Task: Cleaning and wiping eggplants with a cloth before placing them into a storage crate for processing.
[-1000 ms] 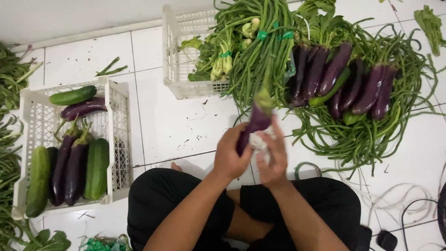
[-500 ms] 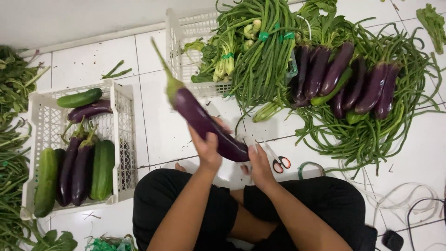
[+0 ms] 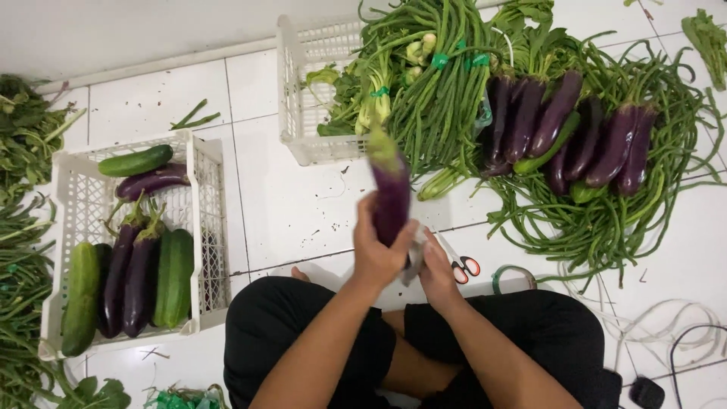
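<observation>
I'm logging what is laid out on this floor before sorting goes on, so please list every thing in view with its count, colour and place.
held eggplant: one, purple, upright and blurred, in both hands
left crate: one, white, floor at left; holds three green cucumbers and about four dark purple eggplants
far crate: one, white, holding leafy greens
long beans: green bundles with green ties, spread top centre to right
eggplant pile: about eight, purple, on the beans
scissors: one, red-handled, floor by right hand
loose greens: green, left edge
cords: white and black, lower right
left hand: grips eggplant
right hand: at eggplant's lower end
</observation>
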